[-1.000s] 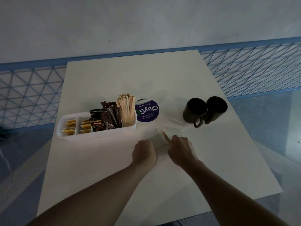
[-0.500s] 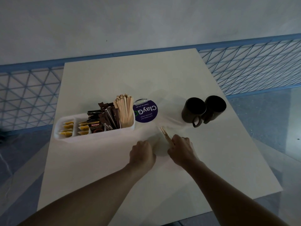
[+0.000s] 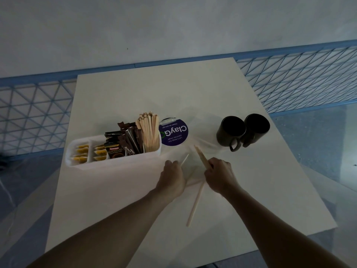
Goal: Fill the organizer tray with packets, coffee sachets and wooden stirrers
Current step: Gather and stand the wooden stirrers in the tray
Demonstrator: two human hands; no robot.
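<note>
Since the earlier frames, one loose stirrer (image 3: 195, 204) is lying on the white table (image 3: 135, 93), between the forearms and nearer than both hands. The hands are being drawn slightly further apart.

At the left, the white organizer tray (image 3: 77, 161) is already being filled. Yellow packets (image 3: 83, 153) are lying in its two left compartments, coffee sachets (image 3: 123, 144) are standing in the middle, and upright stirrers (image 3: 148, 132) are packed into its right end. Just right of the tray, a purple ClayGo sticker (image 3: 173, 132) is lying flat.

The left hand (image 3: 171, 176) is being held curled, apparently pinching the edge of a clear wrapper (image 3: 193, 163); exactly what is being pinched cannot be told. The right hand (image 3: 220, 175) is being closed around a few held stirrers (image 3: 201, 155), whose tips are pointing far and left. Two black mugs (image 3: 243, 130) are standing well to the right, touching each other.

The last stirrers are probably being freed for the tray. More sticks could be lost if the right hand's hold is being loosened while the wrapper is being tugged. The loose stirrer could be swept towards the near edge by a forearm. Since the stirrer compartment is looking crowded, a forced bundle could be pushing sticks out.
</note>
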